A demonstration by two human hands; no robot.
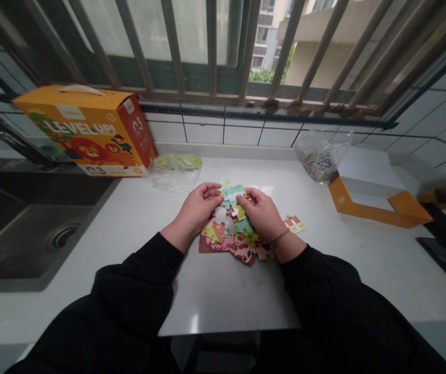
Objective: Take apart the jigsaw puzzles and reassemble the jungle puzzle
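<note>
We see right hand (pixel 261 210) pinching mint puzzle piece (pixel 232 194), long axis roughly left-right, right end slightly farther off; left hand (pixel 199 206) alongside, grasp we can't tell.

The right hand (pixel 262 212) pinched a mint-green puzzle piece (pixel 234 194), the left hand (pixel 198 208) close at its left, over a heap of puzzle pieces (pixel 226 243) on the table (pixel 226 301). An orange box (pixel 102 132) stood far left beside the sink (pixel 31 249); far right lay a clear bag (pixel 317 160) and an open orange-edged carton (pixel 379 212).
</note>
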